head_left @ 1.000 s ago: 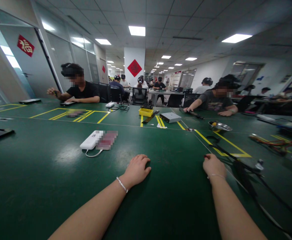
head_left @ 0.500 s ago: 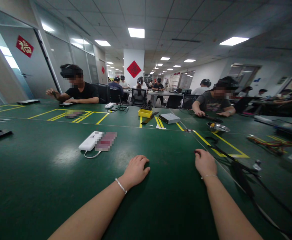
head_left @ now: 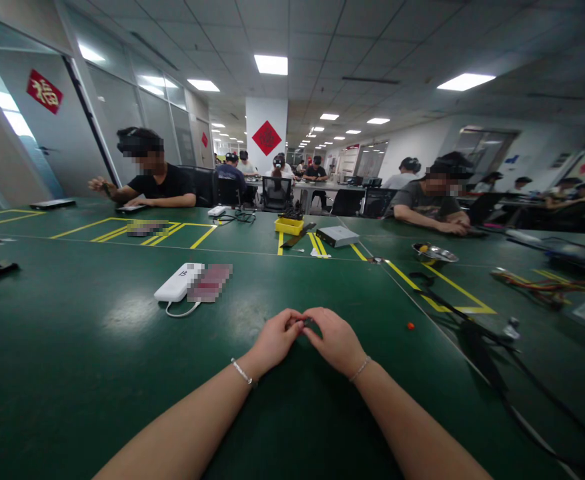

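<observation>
My left hand (head_left: 278, 339) and my right hand (head_left: 336, 341) meet over the green table, fingertips touching. Both hands have thumb and fingers bent together in a pinch. Something small and dark may be between the fingertips, but the fingers hide it. A small orange-red piece (head_left: 411, 326) lies on the table to the right of my right hand, apart from it. Left of my hands is a white power bank (head_left: 178, 283) with a short white cable, beside a blurred-out reddish phone-like object (head_left: 211, 283).
Black cables (head_left: 477, 337) run along the right side. Farther back are a metal dish (head_left: 439, 253), a grey box (head_left: 338, 235) and a yellow tray (head_left: 288, 227). Co-workers sit across the table at left (head_left: 155, 183) and right (head_left: 437, 203). Yellow tape marks the tabletop.
My right hand has moved left to meet my left hand. The orange-red piece now shows on the table where that hand was. The right co-worker's hands have drawn away from the metal dish.
</observation>
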`<act>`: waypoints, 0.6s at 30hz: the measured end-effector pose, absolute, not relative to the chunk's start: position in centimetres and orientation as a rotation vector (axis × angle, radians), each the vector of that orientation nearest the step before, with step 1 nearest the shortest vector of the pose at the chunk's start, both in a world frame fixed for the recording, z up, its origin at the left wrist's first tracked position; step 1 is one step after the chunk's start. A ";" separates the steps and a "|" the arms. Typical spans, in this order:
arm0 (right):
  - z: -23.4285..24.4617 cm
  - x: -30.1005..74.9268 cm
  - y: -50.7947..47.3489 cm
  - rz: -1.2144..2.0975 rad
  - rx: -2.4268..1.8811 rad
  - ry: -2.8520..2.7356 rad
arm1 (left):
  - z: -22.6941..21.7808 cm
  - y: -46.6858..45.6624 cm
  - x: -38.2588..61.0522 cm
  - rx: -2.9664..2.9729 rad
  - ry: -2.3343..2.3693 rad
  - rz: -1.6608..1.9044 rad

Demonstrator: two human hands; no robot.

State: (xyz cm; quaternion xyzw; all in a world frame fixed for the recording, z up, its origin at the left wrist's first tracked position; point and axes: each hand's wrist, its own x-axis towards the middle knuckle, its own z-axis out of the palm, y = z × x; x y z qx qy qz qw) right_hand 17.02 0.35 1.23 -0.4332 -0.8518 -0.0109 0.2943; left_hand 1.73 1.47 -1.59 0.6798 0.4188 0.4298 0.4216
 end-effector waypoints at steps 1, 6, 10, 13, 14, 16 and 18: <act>1.3 17.7 0.7 -0.023 -1.194 -2.239 | -1.5 1.5 1.7 1.649 1.018 1.086; 1.2 22.3 2.7 0.084 -1.770 -1.900 | -0.9 1.7 1.6 1.472 1.001 1.118; 0.6 24.6 3.7 0.288 -1.984 -1.827 | -1.0 1.8 1.4 1.534 1.194 1.017; 0.5 24.8 3.9 0.301 -2.001 -1.844 | -1.2 1.7 1.2 1.674 1.272 0.980; 0.6 24.9 3.9 0.270 -2.015 -1.846 | -1.2 1.7 1.2 1.743 1.323 0.981; 0.8 25.4 4.0 0.150 -2.085 -1.819 | -1.2 1.5 1.1 1.930 1.448 1.004; 0.9 26.6 4.0 -0.006 -2.198 -1.732 | -1.0 1.3 1.0 2.117 1.553 1.000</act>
